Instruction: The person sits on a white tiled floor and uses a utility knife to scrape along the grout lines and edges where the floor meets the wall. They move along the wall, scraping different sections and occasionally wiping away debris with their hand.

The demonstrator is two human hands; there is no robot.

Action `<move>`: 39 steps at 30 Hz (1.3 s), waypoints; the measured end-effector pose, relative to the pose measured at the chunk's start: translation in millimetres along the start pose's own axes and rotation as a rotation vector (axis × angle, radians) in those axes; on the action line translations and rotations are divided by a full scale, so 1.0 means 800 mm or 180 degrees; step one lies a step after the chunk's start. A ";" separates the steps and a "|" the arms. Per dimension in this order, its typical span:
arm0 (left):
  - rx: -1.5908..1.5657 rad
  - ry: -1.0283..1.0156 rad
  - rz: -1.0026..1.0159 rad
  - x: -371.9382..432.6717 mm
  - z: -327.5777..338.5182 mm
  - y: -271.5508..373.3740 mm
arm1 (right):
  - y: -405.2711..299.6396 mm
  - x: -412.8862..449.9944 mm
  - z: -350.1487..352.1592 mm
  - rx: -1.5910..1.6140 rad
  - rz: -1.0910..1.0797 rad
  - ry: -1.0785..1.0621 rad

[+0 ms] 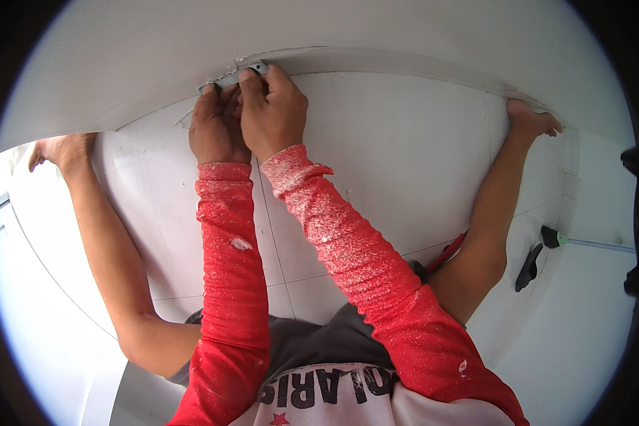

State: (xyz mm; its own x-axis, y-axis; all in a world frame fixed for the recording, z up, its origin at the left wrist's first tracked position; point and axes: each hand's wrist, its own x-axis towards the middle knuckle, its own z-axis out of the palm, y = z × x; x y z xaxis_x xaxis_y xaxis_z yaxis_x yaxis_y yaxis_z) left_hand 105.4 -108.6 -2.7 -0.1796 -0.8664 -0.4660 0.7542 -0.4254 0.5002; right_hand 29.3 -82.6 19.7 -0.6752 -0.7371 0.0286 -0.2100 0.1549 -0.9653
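My left hand (218, 125) and my right hand (274, 109) hold a thin grey metal strip (229, 80) between them, the left at its near end and the right at its other end. A small dark hole shows near the strip's right end. The strip lies against the lower edge of the white wall (383, 58), just above the floor. Whitish crumbs cling along its upper edge. Some fingers of both hands are hidden behind the palms and thumbs. White dust and flecks cover both red sleeves.
Pale floor tiles (383, 144) lie between my outstretched legs, with small white scraps on them. A red-handled tool (447, 253) is partly hidden by my right thigh. Farther right are a black object (529, 268) and a black brush head (551, 237) on a long pale handle.
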 end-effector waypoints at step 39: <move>-0.0211 -0.0310 -0.0412 -0.023 0.107 -0.163 | 0.003 0.081 -0.178 0.0181 0.0415 0.0043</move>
State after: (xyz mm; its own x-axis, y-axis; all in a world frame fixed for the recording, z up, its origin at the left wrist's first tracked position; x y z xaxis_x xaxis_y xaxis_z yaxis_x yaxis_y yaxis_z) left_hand -44.0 -59.6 2.9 -0.3359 -0.8281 -0.4488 0.7602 -0.5197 0.3900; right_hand -115.8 -36.1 56.5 -0.7036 -0.7043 -0.0950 -0.0797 0.2110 -0.9742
